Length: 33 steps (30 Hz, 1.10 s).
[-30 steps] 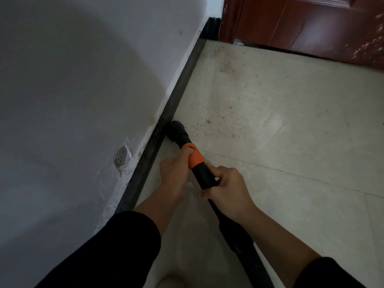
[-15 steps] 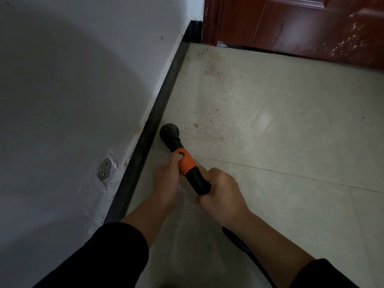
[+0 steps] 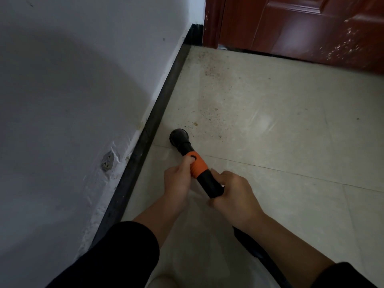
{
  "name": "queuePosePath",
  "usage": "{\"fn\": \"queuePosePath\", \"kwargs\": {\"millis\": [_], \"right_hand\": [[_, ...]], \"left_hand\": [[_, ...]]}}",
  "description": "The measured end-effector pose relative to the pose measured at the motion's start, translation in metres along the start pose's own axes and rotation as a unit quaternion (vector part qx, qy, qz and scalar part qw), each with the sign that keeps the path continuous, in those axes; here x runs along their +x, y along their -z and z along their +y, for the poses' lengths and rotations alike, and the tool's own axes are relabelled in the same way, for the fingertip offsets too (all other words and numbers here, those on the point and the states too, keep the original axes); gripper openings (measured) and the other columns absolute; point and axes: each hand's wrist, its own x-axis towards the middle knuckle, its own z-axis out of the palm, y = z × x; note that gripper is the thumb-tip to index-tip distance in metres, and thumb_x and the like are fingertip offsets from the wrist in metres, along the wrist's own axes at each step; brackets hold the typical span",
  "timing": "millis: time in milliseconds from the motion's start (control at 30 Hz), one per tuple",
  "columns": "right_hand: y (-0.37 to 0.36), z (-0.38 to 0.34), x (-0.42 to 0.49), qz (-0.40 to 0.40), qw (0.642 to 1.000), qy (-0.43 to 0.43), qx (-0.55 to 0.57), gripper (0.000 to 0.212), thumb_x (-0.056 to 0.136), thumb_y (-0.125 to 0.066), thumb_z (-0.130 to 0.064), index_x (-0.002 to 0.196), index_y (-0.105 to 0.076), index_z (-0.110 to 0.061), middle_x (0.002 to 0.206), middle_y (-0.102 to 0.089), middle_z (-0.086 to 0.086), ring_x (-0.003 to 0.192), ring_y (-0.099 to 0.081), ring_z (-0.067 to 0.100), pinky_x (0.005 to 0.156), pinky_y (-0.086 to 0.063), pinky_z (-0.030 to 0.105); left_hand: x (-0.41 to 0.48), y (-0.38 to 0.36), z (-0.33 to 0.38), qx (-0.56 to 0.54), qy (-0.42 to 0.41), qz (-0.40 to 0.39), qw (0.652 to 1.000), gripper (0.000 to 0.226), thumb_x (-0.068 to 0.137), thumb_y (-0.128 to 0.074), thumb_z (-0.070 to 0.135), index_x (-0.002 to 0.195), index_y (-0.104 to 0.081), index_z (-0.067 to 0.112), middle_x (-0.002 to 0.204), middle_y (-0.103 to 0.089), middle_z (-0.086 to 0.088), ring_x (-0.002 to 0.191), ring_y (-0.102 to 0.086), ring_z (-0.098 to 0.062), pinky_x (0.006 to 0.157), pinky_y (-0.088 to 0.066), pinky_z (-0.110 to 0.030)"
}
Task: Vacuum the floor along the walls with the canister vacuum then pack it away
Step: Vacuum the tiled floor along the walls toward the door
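Vacuum nozzle (image 3: 179,137), round and black, rests on the pale tile floor (image 3: 270,142) at frame centre, just beside the dark baseboard (image 3: 158,115). The left hand (image 3: 178,183) curls round the wand's orange collar (image 3: 199,164), thumb on it; the right hand (image 3: 234,196) grips the black tube (image 3: 209,185) just behind. Brown grit (image 3: 207,113) speckles the tiles above the nozzle, toward the red door (image 3: 301,28) at upper right.
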Motion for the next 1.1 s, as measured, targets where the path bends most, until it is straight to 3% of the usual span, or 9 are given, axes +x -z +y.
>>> {"fn": "queuePosePath", "kwargs": {"millis": [267, 500, 867, 1100], "right_hand": [[0.002, 0.001, 0.000, 0.003, 1.000, -0.006, -0.003, 0.029, 0.069, -0.070, -0.012, 0.097, -0.062, -0.013, 0.076, -0.055, -0.002, 0.066, -0.055, 0.014, 0.060, -0.049, 0.032], [0.011, 0.004, 0.006, 0.016, 0.999, -0.028, 0.003, 0.023, 0.071, -0.070, -0.011, 0.090, -0.056, -0.012, 0.079, -0.056, 0.001, 0.070, -0.057, 0.018, 0.062, -0.050, 0.033], [0.030, 0.025, -0.005, 0.027, 0.999, -0.045, -0.003, 0.026, 0.074, -0.068, -0.012, 0.098, -0.058, -0.014, 0.080, -0.055, 0.001, 0.071, -0.056, 0.019, 0.063, -0.051, 0.033], [0.043, 0.033, -0.015, 0.043, 0.998, -0.040, 0.001, 0.021, 0.079, -0.068, -0.012, 0.097, -0.058, -0.015, 0.078, -0.054, 0.001, 0.071, -0.056, 0.021, 0.062, -0.046, 0.030]], "left_hand": [[0.001, -0.006, -0.001, -0.006, 0.009, -0.010, 1.000, 0.030, 0.088, -0.061, 0.040, 0.071, -0.057, 0.015, 0.086, -0.058, -0.011, 0.081, -0.055, -0.021, 0.072, -0.043, -0.035], [0.008, -0.022, 0.006, 0.004, 0.017, -0.017, 1.000, 0.027, 0.088, -0.061, 0.041, 0.078, -0.062, 0.015, 0.102, -0.068, -0.013, 0.098, -0.063, -0.026, 0.083, -0.050, -0.039], [-0.002, -0.051, 0.001, 0.011, 0.016, -0.046, 0.999, 0.027, 0.086, -0.062, 0.040, 0.077, -0.062, 0.014, 0.097, -0.067, -0.012, 0.100, -0.063, -0.028, 0.091, -0.049, -0.043], [-0.011, -0.066, 0.000, 0.016, 0.015, -0.069, 0.997, 0.028, 0.086, -0.063, 0.039, 0.075, -0.061, 0.013, 0.084, -0.062, -0.006, 0.086, -0.059, -0.023, 0.080, -0.046, -0.037]]}}
